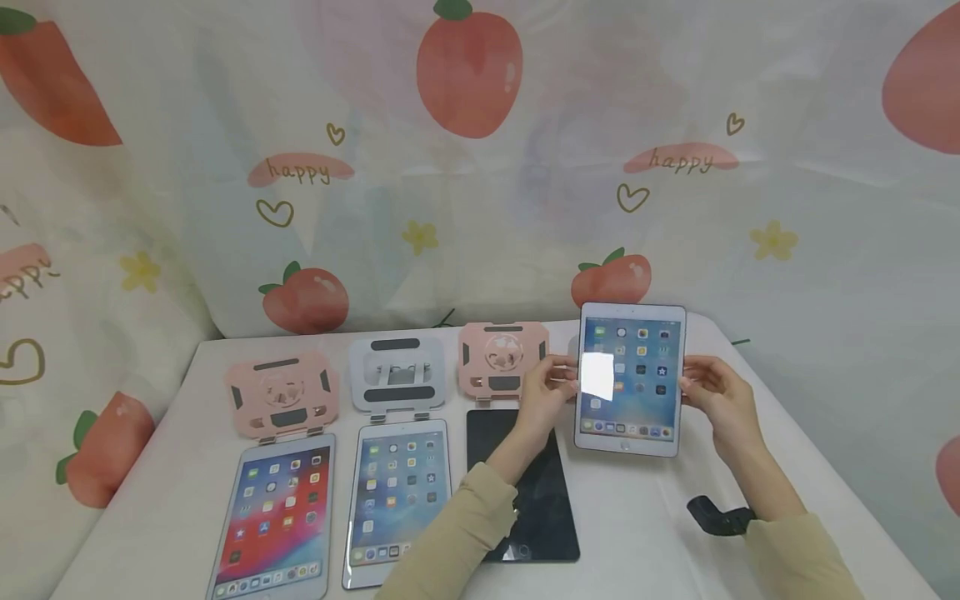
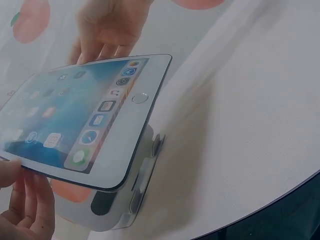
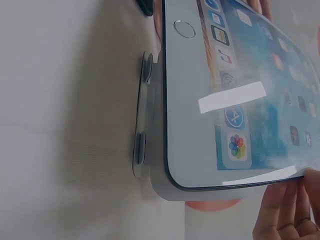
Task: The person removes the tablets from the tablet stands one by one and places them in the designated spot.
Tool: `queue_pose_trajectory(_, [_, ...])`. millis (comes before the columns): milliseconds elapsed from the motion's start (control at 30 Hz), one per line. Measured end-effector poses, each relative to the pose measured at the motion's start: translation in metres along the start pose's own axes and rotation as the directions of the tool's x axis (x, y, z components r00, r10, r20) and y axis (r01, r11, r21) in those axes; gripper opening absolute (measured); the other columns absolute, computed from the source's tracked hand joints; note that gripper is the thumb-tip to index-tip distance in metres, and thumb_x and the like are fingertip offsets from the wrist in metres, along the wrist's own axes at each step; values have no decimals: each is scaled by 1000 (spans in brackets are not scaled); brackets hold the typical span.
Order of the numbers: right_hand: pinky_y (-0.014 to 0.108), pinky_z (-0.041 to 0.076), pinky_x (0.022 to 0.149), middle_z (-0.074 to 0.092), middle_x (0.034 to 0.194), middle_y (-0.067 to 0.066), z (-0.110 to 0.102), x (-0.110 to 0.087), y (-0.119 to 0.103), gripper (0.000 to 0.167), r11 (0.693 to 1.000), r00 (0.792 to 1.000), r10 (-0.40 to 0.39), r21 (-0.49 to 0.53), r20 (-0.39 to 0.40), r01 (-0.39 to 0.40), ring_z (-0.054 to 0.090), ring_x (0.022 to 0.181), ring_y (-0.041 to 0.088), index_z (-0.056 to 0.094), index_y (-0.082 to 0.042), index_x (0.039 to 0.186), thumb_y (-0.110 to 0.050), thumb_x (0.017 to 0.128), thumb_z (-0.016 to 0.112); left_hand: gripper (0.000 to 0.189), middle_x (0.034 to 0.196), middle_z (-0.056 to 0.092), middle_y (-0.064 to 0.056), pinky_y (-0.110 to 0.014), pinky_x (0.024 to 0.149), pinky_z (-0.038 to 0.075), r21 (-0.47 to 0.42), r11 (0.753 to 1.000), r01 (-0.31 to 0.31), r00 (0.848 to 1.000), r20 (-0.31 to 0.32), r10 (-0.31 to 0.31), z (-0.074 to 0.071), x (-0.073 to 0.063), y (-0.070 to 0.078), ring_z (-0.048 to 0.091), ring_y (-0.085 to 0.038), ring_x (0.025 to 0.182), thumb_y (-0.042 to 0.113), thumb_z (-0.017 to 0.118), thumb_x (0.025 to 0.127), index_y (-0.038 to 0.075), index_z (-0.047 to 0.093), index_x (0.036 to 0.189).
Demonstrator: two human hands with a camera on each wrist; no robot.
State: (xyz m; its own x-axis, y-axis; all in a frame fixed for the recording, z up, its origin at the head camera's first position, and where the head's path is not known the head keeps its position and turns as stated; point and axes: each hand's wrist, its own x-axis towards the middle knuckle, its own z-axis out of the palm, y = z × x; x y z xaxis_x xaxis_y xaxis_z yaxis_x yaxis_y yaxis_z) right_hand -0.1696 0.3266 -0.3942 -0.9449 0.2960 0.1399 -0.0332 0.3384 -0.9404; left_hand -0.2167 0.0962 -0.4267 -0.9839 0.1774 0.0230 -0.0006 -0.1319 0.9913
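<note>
A white tablet [image 1: 630, 379] with a lit screen of app icons is held up, tilted, at the right side of the table. My left hand [image 1: 542, 402] grips its left edge, thumb towards the front and fingers behind. On the opposite edge, my right hand [image 1: 723, 402] pinches it in the same manner. Behind and below the tablet is a pale grey stand [image 2: 137, 192], with small lips along its lower edge in the right wrist view. The tablet hides most of this stand, and I cannot tell whether the two touch.
Left of the held tablet stand two pink stands [image 1: 281, 392] and a pale grey stand [image 1: 397, 375]. In front of them lie a tablet with a red-blue screen [image 1: 277, 517], a blue-screened tablet [image 1: 397, 492] and a black-screened tablet [image 1: 543, 508]. A fruit-print cloth [image 1: 465, 208] hangs behind.
</note>
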Motion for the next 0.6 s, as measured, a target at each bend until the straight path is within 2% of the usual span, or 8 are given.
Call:
queue_pose_trajectory(200, [9,52,71,53,89,-19,-4,-8,0,21,997,999,26,-73,26,-25,52,82,-1,55,-13,118,-12,97,53,31,96,63,-6,-32,76,59,-19,999,40,999,10,-40,1,-7,-7,60,-9,78,-4,62,85,13,66,111])
queue_pose_trajectory(400, [10,52,71,54,88,-20,-6,-15,3,24,995,996,67,-75,60,-62,54,80,-3,54,-8,120,-14,97,53,30,94,63,-7,-31,72,60,-29,997,68,998,5,-68,1,-14,-12,60,-10,75,-4,62,84,11,66,110])
queue_pose_trajectory(533, [12,53,71,56,90,-14,-9,-12,23,32,995,994,84,-62,77,-79,56,81,0,51,-2,125,-17,96,55,30,93,63,-7,-29,70,59,-39,994,104,995,1,-104,2,-22,-13,60,-10,76,-4,62,83,10,66,109])
queue_pose_trajectory(600, [12,53,71,57,92,-12,-12,-7,39,34,994,992,91,-62,86,-86,58,81,0,53,-5,125,-21,96,57,30,92,63,-7,-30,70,59,-43,991,125,992,-4,-125,2,-26,-13,60,-11,77,-4,62,83,10,66,109])
